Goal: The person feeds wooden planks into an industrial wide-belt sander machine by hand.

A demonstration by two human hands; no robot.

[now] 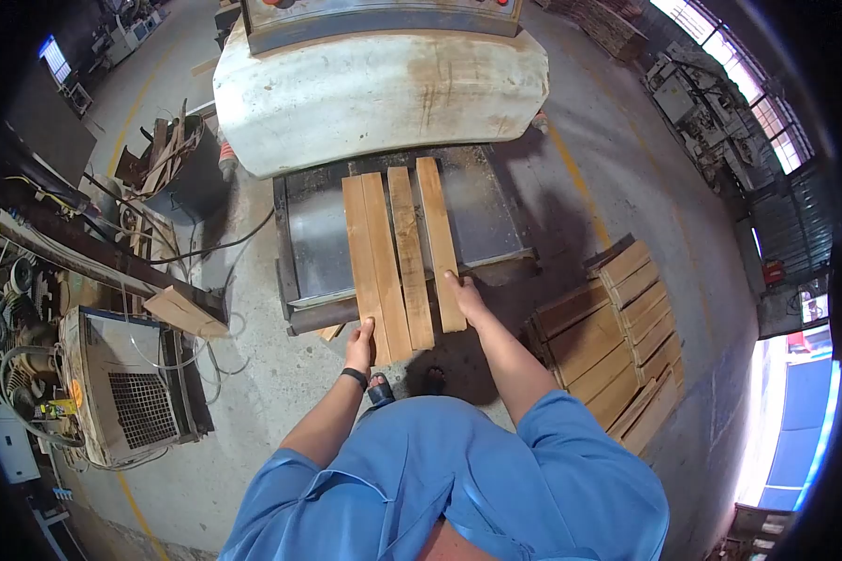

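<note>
Several long, narrow wooden boards lie lengthwise on the metal bed (323,245) of a large white machine (374,98), their near ends sticking out past its front edge. My left hand (359,346) grips the near end of the leftmost board (360,248), thumb on top. Close against that board lies a second one (384,262). A darker, streaked board (409,252) is in the middle. My right hand (465,297) holds the right-hand board (437,234) by its outer edge, with a gap between it and the streaked one. The fingers under the wood are hidden.
Stacked boards (617,337) are on the floor to my right. At left stand a dark bin (182,173) of wood scraps, a box-shaped unit with a grille (140,407) and a wood block (185,311). A black cable (225,248) runs towards the machine.
</note>
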